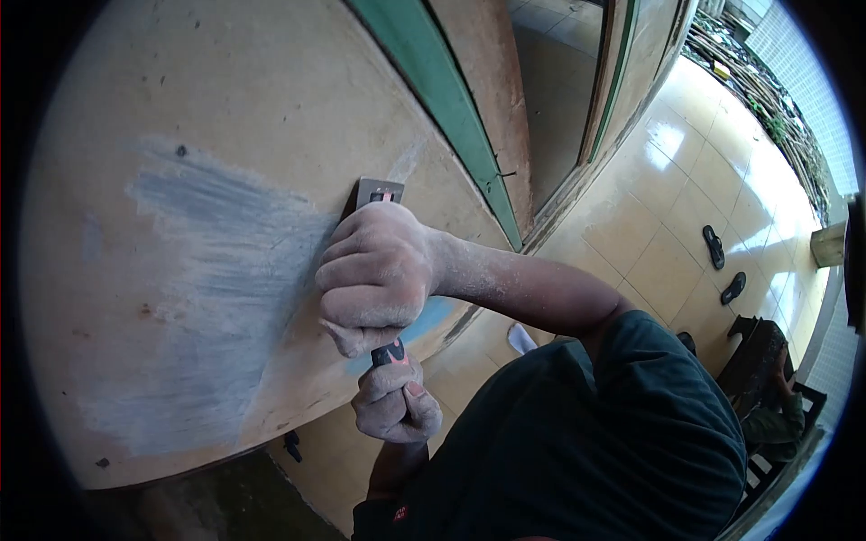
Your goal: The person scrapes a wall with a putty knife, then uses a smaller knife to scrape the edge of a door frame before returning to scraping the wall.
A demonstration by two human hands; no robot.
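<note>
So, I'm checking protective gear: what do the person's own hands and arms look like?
The right hand and left hand are gloveless and dusty; powder also speckles the right forearm. The dark shirt has short sleeves, with a small red tag by the left one's edge.

Soft daylight from upper R, glare on floor tiles (666, 140), dimmer wall (225, 99), fisheye warp, blk edges

Worn on the person's head, the camera looks forward and down, near the right hand (377, 270) and left hand (397, 404), facing the wall (216, 270) at a tilt, with tiled floor (631, 234) at right.
</note>
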